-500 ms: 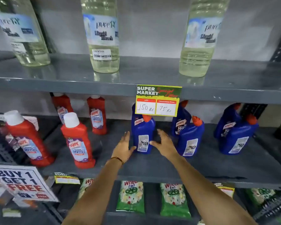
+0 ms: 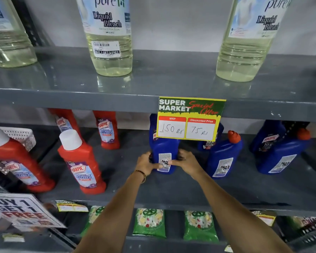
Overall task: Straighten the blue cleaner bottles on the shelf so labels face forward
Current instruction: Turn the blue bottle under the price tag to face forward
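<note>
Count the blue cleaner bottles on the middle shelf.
5, maybe more hidden behind: one held by both hands, one behind the price sign, one right of it, two far right.

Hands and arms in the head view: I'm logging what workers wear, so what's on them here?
Both forearms are bare, with no sleeves showing and no gloves. The left hand has a thin bracelet at the wrist, gold-coloured with darker parts. The right hand and its wrist show nothing worn.

Bare forearms, thin beaded bracelet (image 2: 142,174) around the left wrist.
</note>
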Motion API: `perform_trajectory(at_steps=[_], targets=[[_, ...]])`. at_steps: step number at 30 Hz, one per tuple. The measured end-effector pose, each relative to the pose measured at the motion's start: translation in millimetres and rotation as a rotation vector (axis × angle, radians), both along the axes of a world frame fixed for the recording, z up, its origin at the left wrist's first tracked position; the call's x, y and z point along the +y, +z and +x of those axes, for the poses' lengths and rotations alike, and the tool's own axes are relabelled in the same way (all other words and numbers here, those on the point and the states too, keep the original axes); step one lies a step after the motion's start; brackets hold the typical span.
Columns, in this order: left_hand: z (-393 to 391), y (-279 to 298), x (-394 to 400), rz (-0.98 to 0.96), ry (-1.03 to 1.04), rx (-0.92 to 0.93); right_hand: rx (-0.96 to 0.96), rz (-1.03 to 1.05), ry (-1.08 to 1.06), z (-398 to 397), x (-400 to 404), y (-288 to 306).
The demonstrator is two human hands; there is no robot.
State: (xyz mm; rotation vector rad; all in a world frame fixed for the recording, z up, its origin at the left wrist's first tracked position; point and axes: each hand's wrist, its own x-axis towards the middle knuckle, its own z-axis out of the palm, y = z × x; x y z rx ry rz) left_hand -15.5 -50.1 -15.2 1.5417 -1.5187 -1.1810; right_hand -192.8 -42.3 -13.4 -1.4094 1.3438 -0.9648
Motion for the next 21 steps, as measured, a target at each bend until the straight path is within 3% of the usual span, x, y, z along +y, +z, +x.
perform_trajectory(at_steps=[12, 17, 21], targets=[[21, 11, 11, -0.097, -0.058, 0.081, -0.114, 0.024, 0.123, -3, 11, 31], [17, 12, 23, -0.178, 0.028, 0.138, -0.125, -0.042, 0.100, 9, 16, 45], [6, 13, 33, -0.265, 0.095, 0.056, -0.091, -0.051, 0.072, 29, 18, 47]])
